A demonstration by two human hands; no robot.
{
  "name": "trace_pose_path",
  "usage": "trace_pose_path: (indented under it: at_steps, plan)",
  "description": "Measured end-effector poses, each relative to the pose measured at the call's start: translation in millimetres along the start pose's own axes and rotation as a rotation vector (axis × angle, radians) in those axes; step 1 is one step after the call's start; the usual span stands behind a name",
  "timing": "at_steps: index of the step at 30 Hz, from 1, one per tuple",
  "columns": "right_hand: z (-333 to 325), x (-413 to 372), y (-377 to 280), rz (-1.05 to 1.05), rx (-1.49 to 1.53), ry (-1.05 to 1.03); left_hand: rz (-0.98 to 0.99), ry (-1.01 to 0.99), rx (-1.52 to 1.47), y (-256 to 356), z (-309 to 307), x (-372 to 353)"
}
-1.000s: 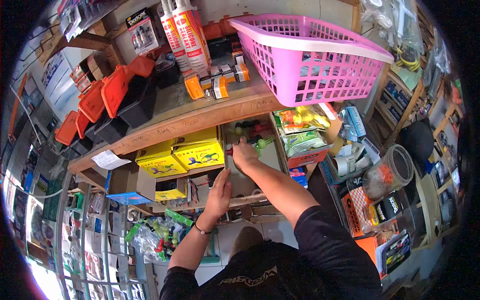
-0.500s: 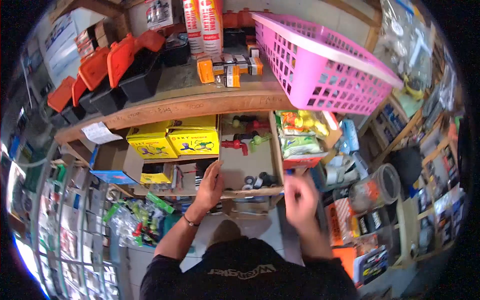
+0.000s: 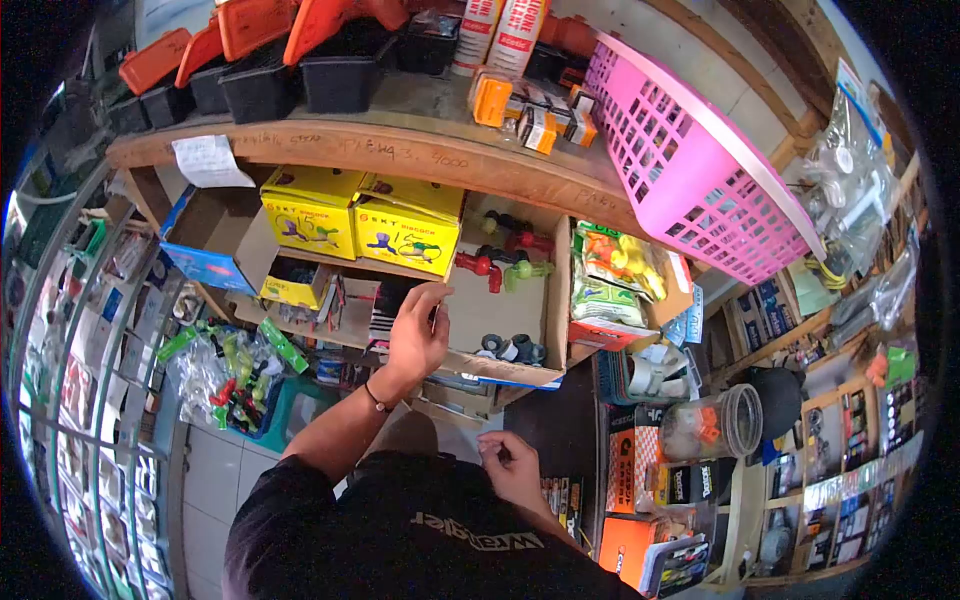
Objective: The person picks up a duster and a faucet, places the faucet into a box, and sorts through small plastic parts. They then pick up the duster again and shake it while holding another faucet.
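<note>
Carton (image 3: 518, 312), open-top, w/ taps (image 3: 480, 270), lies R of yellow boxes (image 3: 405, 232). L hand (image 3: 418, 335) at its L side: fingers loosely bent, nothing seen in grasp, contact unclear. R hand (image 3: 512, 468) near shirt (image 3: 400, 530), half-curled; grip can't tell. Prob. step: pause between reaches; next move calls for clear access into carton.

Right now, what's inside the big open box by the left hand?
Red taps, a green tap, and dark grey pieces near the front. The shelf covers the far end of the box, and the left hand hides part of its left edge.
</note>
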State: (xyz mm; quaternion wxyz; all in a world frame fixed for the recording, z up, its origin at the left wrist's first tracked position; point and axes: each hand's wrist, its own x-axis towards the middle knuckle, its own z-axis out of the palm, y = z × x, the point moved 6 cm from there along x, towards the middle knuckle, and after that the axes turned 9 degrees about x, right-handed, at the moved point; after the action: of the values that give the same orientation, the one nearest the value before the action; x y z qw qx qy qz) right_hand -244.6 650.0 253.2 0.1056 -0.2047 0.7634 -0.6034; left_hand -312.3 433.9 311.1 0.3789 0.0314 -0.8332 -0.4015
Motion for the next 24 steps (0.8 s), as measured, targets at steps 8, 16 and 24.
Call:
trace_pose_path:
  at_steps: [8, 16, 24]
  plan:
    - [32.7, 17.4, 9.3, 0.031, -0.044, -0.193, -0.023, 0.102, -0.014, 8.2, -27.2, -12.2]
    - [43.2, 62.8, 81.3, 0.023, -0.122, -0.266, -0.418, 0.092, 0.102, -89.0, -71.6, -130.4]
    - [156.0, 104.8, 109.9, 0.297, -0.104, -0.734, -0.904, 0.288, 0.288, -152.4, -168.7, -263.3]
